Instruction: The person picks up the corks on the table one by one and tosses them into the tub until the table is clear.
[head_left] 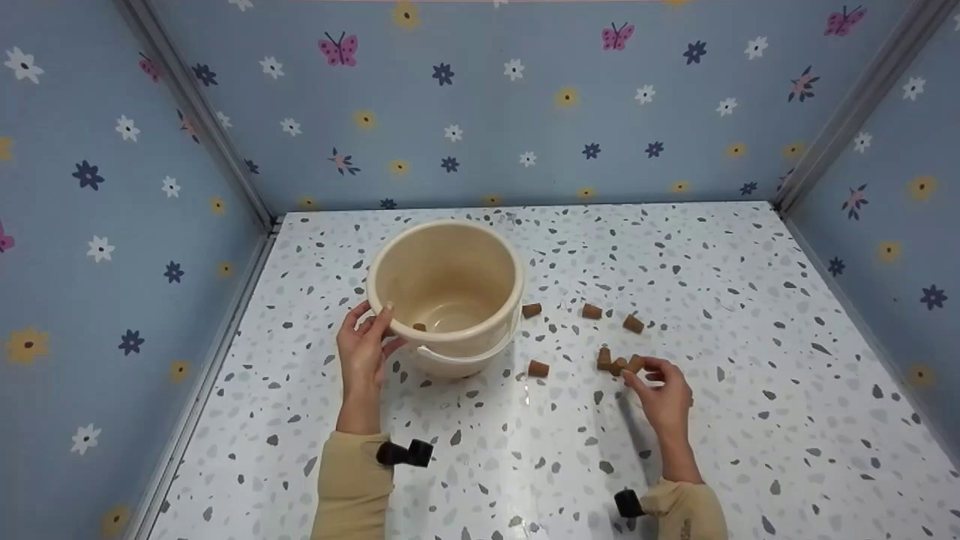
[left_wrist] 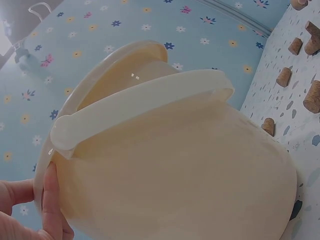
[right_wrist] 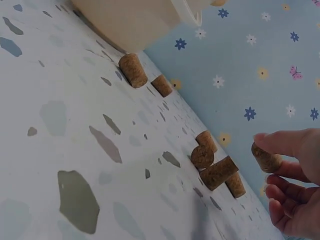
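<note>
A cream plastic bucket (head_left: 450, 352) with a white handle (left_wrist: 145, 102) stands on the table, its open top facing up. My left hand (head_left: 362, 349) grips the near left of its rim, thumb over the edge and fingers outside. Inside, one cork (head_left: 419, 327) shows at the bottom near the front wall. Between thumb and fingers, my right hand (head_left: 664, 394) pinches a brown cork stopper (right_wrist: 267, 159), above the table in the right wrist view. Just left of that hand lie a cork (head_left: 604, 358) and another cork (head_left: 618, 366), close together.
Other loose corks lie right of the bucket: a cork (head_left: 538, 368) nearer me, a cork (head_left: 532, 310) close to the bucket, a cork (head_left: 592, 311) and a cork (head_left: 634, 323) farther right. Blue flowered panels (head_left: 517, 112) enclose the speckled table (head_left: 735, 300) at back and sides.
</note>
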